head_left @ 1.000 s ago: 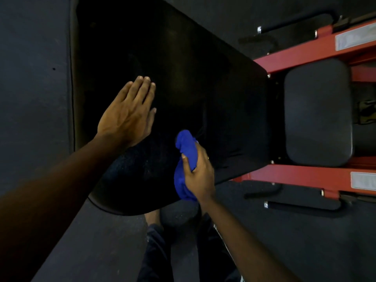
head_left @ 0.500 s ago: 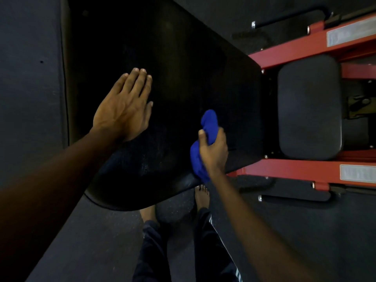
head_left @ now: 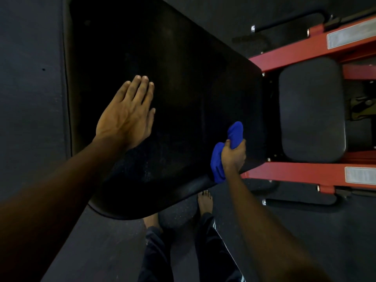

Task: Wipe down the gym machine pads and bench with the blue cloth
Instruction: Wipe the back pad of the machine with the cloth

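A large black back pad [head_left: 183, 82] of the gym machine fills the middle of the head view. My left hand [head_left: 128, 117] lies flat on its left part, fingers together, holding nothing. My right hand [head_left: 234, 155] grips the bunched blue cloth [head_left: 236, 133] and presses it against the pad near its right lower edge. Part of the cloth [head_left: 216, 163] hangs out below my fist. A smaller black seat pad [head_left: 311, 110] sits to the right between two red frame rails.
Red frame rails [head_left: 295, 171] with white labels run to the right, above and below the seat pad. Black handle bars [head_left: 295, 200] stick out beside them. My bare feet [head_left: 205, 200] and dark trousers stand on the dark rubber floor below the pad.
My right hand has slid the blue cloth across the pad to the right, toward its right lower edge. My left hand has stayed flat in place.
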A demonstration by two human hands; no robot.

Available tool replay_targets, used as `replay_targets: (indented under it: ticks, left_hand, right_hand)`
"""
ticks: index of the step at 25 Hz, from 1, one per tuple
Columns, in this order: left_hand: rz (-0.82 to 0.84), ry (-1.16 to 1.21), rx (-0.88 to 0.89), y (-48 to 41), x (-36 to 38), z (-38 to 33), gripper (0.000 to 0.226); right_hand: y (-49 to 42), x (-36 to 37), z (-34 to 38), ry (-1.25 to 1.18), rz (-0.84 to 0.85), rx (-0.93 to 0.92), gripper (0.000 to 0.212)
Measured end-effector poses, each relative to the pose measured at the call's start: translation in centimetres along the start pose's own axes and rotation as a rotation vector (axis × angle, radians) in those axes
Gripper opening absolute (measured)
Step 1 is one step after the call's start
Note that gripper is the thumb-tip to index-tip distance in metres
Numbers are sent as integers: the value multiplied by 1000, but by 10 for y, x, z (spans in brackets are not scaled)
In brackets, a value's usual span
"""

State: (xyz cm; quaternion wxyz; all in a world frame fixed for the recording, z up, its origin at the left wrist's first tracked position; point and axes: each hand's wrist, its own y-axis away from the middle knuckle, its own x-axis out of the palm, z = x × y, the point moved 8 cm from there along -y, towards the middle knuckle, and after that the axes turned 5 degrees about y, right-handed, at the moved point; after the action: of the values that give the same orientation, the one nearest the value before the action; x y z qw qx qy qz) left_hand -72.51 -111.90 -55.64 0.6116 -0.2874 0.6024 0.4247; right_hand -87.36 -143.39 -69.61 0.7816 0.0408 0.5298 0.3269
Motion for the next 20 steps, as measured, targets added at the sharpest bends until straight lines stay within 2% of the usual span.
replay_targets:
  ticks: [2, 5, 7, 8, 11, 13, 14, 17, 20]
  left_hand:
    - [14, 8, -6, 1, 0, 0, 67]
    - [13, 9, -14, -1, 1, 0, 68]
    - [32, 28, -13, -1, 0, 0, 68]
    - [28, 33, -9, -2, -1, -1, 68]
    - [31, 33, -19, 1, 0, 2, 67]
    - [15, 33, -18, 2, 2, 1, 67]
    - [11, 40, -20, 1, 1, 1, 67]
    - [21, 55, -26, 0, -1, 2, 66]
    - [61, 69, -11, 1, -4, 3, 64]
  right_hand:
    - [36, 4, 23, 0, 88, -100, 27]
    - [132, 17, 61, -36, 322, -518, 40]
    - [135, 18, 53, -62, 385, -624, 47]
    - [113, 14, 43, -38, 355, -598, 46]
    - [21, -1, -10, 59, 164, -272, 33]
    - [-16, -5, -27, 83, 128, -125, 29]
    - [-21, -6, -25, 102, 120, -108, 29]
    - [11, -6, 0, 80, 146, -181, 30]
    - [94, 9, 49, 52, 316, -564, 45]
